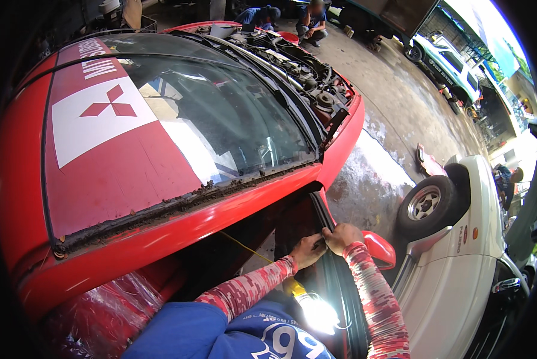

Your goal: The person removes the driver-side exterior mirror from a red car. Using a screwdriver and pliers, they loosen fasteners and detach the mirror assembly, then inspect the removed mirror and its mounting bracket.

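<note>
My hands meet at the black window trim along the top of the red car's open door. My right hand is closed over the trim, its fingers bent round the edge. Just left of it, my left hand is closed too, with fingertips at the inner side of the trim; what they pinch is hidden. A lit yellow work light shines below my hands, close to my blue shirt. The red side mirror sits just past my right wrist.
The red car's roof and windshield fill the left, with the engine bay uncovered beyond. A white vehicle stands close on the right. A thin yellow cord crosses the door opening. Two people crouch at the far end.
</note>
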Available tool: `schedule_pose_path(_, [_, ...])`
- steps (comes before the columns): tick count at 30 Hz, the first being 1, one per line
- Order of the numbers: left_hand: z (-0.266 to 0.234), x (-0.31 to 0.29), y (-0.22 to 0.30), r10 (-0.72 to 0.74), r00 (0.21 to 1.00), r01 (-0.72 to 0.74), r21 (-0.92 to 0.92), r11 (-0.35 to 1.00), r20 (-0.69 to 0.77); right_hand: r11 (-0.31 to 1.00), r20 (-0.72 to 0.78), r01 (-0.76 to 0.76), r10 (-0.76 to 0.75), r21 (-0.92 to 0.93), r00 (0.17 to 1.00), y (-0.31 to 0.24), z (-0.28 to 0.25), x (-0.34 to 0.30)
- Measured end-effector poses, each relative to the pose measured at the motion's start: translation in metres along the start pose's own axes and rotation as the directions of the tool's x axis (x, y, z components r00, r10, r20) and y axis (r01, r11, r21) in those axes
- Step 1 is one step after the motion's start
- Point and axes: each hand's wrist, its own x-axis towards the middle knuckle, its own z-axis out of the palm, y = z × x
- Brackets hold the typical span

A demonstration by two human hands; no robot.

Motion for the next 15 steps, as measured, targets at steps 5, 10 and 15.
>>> schedule_pose_path(5, [0.007, 0.007, -0.008, -0.092, 0.996, 0.092, -0.018, 0.996, -0.003, 1.0, 0.013, 0.003, -0.003, -0.028, 1.0, 0.0, 0.001, 0.002])
schedule_pose_path(10, [0.008, 0.009, -0.012, -0.094, 0.996, 0.094, 0.032, 0.995, -0.001, 1.0, 0.015, -0.015, 0.015, -0.016, 1.0, -0.001, 0.001, 0.002])
schedule_pose_path(15, [0.003, -0.001, -0.001, -0.019, 1.0, 0.02, 0.064, 0.998, -0.025, 1.0, 0.029, -0.019, 0.019, -0.024, 0.999, -0.001, 0.0, 0.001])
